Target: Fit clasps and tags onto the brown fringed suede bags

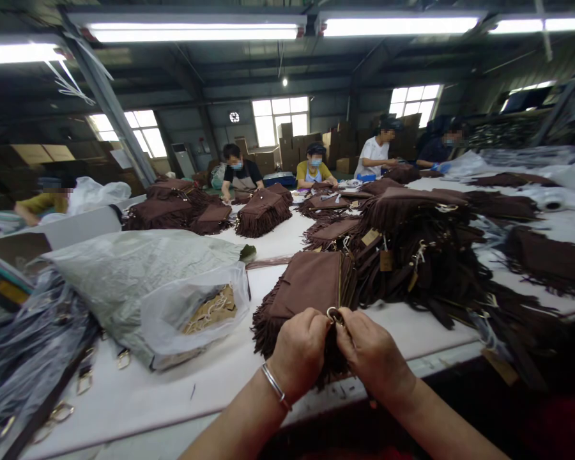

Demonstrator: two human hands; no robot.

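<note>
While black straps (43, 338) in clear plastic wrapping are lying at the far left, their loose gold-toned buckles (84, 382) are spilling onto the white tabletop (220, 393). Next along, a pale woven sack (124, 262) is spreading over the surface, and a translucent plastic bag (165, 319) is gaping open beside it, showing tan corded tags (215, 310) within easy reach of the left side. The left hand (297, 351), with a silver bangle (274, 383) around its wrist, is curling into a loose fist, thumb and forefinger pinching the near side of a gold-toned metal ring (333, 312). Just behind both hands, the brown fringed pouch (303, 287) is lying flat on top of a small stack, its zipped edge (339, 281) facing right; the ring is sitting at its near corner. The right hand (374, 351) is closing narrowly on the ring's other side; what its fingertips are covering, I cannot tell. Working well here is probably depending on steady opposing pinches, letting the fingertips alone be turning the metal, and pulling gently so the leather isn't creasing. Farther right, a tall heap of fringed pouches (416, 211) is crowding the elbow room.
</note>
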